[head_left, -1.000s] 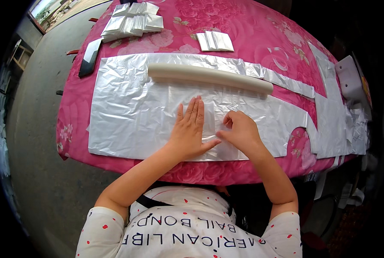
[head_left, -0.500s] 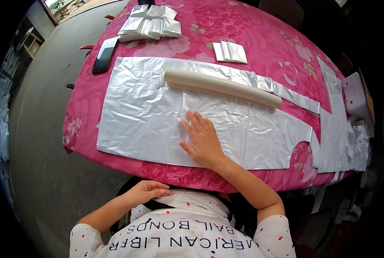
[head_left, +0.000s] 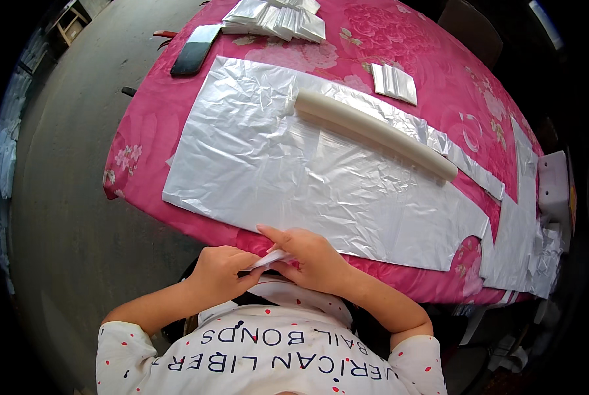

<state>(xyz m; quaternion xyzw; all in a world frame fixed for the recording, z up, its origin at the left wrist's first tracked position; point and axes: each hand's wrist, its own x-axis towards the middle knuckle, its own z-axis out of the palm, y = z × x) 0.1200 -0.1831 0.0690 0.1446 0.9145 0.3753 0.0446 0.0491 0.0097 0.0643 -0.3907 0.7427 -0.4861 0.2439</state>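
Observation:
At the table's near edge my hands meet in front of my shirt. Between them is a small white folded strip (head_left: 268,261), thin like film; its exact kind is hard to make out. My left hand (head_left: 223,271) pinches its left end, and my right hand (head_left: 311,260) closes on the other end with the index finger stretched out. Beyond them lies a flat, wrinkled, silvery-white plastic apron (head_left: 248,164), with a curved cutout and straps on its right. A long beige roller tube (head_left: 373,135) rests across its far part, untouched.
A pink floral cloth (head_left: 136,171) covers the table. A smartphone (head_left: 196,50) and stacked folded film packets (head_left: 275,20) are at the far left, with a smaller packet group (head_left: 394,84) farther right. More plastic film (head_left: 512,243) and a white box (head_left: 553,184) stand on the right.
My right hand has left the apron's surface and come back toward me. My left hand has risen to meet it, and both now grip the white strip. The view has shifted.

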